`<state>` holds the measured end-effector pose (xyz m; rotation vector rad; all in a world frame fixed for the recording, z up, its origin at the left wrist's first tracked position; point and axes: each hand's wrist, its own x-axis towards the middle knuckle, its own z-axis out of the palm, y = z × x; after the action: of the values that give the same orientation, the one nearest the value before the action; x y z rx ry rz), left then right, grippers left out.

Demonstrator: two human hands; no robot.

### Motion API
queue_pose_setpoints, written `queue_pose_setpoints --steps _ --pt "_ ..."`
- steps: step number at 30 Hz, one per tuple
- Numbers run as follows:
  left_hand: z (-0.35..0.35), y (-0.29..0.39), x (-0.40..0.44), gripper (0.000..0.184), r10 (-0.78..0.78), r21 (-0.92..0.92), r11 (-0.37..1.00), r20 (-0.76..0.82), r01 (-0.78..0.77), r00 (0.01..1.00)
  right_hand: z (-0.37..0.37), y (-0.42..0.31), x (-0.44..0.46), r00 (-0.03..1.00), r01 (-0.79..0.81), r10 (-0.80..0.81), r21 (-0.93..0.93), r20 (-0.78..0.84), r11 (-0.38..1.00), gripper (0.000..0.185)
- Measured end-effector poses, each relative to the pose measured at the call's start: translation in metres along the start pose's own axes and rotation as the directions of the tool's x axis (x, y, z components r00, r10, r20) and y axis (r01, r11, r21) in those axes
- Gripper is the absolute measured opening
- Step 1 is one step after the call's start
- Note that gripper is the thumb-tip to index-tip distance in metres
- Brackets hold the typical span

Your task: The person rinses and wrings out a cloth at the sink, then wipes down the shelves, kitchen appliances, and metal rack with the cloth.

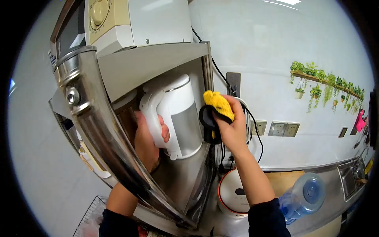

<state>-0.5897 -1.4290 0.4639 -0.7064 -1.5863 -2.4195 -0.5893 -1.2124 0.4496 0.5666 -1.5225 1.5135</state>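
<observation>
A white electric kettle with a grey see-through body stands on the middle shelf of a metal rack. My left hand is wrapped round its handle, the fingertips showing through the handle's opening. To the right of the kettle, my right hand grips a yellow and dark grey cleaning cloth, bunched up in the fingers. The cloth is near the kettle's side, with a small gap between them. Behind the kettle, a brown container is partly hidden by the handle and the rack post.
A thick metal post rises just left of my left arm. On top of the rack sits a microwave. Black cables hang by the wall sockets. Below are a rice cooker, a large blue water bottle and a sink.
</observation>
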Motion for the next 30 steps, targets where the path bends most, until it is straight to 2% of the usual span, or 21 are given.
queue_pose_setpoints --steps 3,4,5,7,9,11,12,13,15,16,17,18,19,20,21,22,23,25,27,29,30 --pt "-0.001 0.004 -0.010 0.067 0.018 0.057 0.998 0.000 -0.018 1.000 0.012 -0.006 0.023 0.997 0.071 -0.073 0.077 0.023 0.995 0.047" --pt "0.000 0.005 -0.012 0.066 0.042 0.119 0.992 -0.015 -0.040 0.999 0.018 -0.010 0.028 0.980 0.187 -0.189 0.036 0.061 0.982 0.053" --pt "0.003 0.006 -0.014 0.066 0.044 0.118 0.992 -0.012 -0.043 0.999 0.028 -0.007 0.030 0.928 0.361 -0.351 -0.063 0.127 0.931 0.061" --pt "0.008 0.007 -0.015 0.067 -0.001 0.097 0.995 -0.102 0.011 0.995 0.047 -0.021 0.029 0.742 0.654 -0.517 -0.294 0.426 0.697 0.067" --pt "0.004 0.006 -0.013 0.068 0.036 0.131 0.991 -0.137 -0.018 0.990 0.061 -0.009 0.038 0.702 0.708 -0.598 -0.289 0.388 0.644 0.064" --pt "0.000 0.010 -0.011 0.070 0.010 0.155 0.988 -0.031 -0.005 0.999 0.063 0.019 0.053 0.783 0.610 -0.572 -0.122 0.245 0.783 0.056" --pt "0.001 0.011 -0.008 0.071 -0.017 0.131 0.991 -0.044 0.023 0.999 0.065 0.022 0.053 0.892 0.450 -0.444 -0.080 0.083 0.889 0.047" --pt "0.001 0.010 -0.007 0.071 -0.014 0.127 0.992 -0.045 0.020 0.999 0.059 0.018 0.058 0.984 0.164 -0.165 0.017 0.068 0.986 0.039" --pt "0.001 0.010 -0.006 0.071 -0.001 0.131 0.991 -0.092 0.013 0.996 0.051 0.038 0.073 0.998 -0.060 0.058 0.060 0.033 0.996 0.034" --pt "-0.012 0.012 -0.007 0.067 -0.037 0.079 0.996 0.058 0.032 0.998 0.045 0.038 0.077 0.996 -0.070 0.069 0.020 0.049 0.997 0.034" --pt "-0.013 0.009 -0.006 0.067 -0.033 0.076 0.997 0.063 0.028 0.998 0.041 0.037 0.080 0.995 -0.075 0.077 -0.021 0.066 0.997 0.034" --pt "-0.010 0.009 -0.006 0.070 -0.035 -0.005 0.999 0.086 0.036 0.996 0.042 0.028 0.078 0.999 0.037 -0.036 -0.074 0.013 0.997 0.034" --pt "-0.012 0.007 -0.007 0.071 -0.023 -0.029 0.999 0.090 0.026 0.996 0.042 0.007 0.074 0.991 0.117 -0.113 -0.064 0.068 0.991 0.037" --pt "-0.013 0.005 -0.008 0.071 -0.011 -0.054 0.998 0.094 0.016 0.996 0.042 -0.009 0.073 0.948 0.249 -0.237 -0.030 0.214 0.968 0.042" --pt "-0.015 0.004 -0.010 0.072 0.002 -0.078 0.997 0.098 0.006 0.995 0.043 -0.021 0.072 0.853 0.422 -0.371 -0.068 0.366 0.904 0.046" --pt "-0.016 0.004 -0.011 0.072 -0.043 -0.134 0.990 0.073 0.053 0.996 0.050 -0.032 0.073 0.678 0.683 -0.544 -0.151 0.495 0.714 0.048" --pt "-0.017 0.004 -0.010 0.072 -0.060 -0.127 0.990 0.069 0.069 0.996 0.057 -0.045 0.074 0.605 0.729 -0.494 -0.184 0.624 0.660 0.049" --pt "-0.018 0.006 -0.008 0.072 -0.095 -0.113 0.988 0.062 0.101 0.994 0.072 -0.060 0.083 0.568 0.698 -0.375 -0.187 0.733 0.691 0.049" --pt "-0.019 0.006 -0.007 0.072 -0.037 -0.094 0.994 0.114 0.048 0.993 0.078 -0.060 0.101 0.596 0.562 -0.020 -0.400 0.802 0.724 0.048" --pt "-0.018 0.006 -0.006 0.073 -0.008 -0.088 0.996 0.132 0.019 0.991 0.088 -0.053 0.121 0.594 0.450 -0.044 -0.287 0.803 0.846 0.045" --pt "-0.017 0.006 -0.007 0.073 -0.020 -0.112 0.993 0.119 0.033 0.993 0.088 -0.058 0.127 0.597 0.451 -0.048 -0.285 0.801 0.846 0.045"
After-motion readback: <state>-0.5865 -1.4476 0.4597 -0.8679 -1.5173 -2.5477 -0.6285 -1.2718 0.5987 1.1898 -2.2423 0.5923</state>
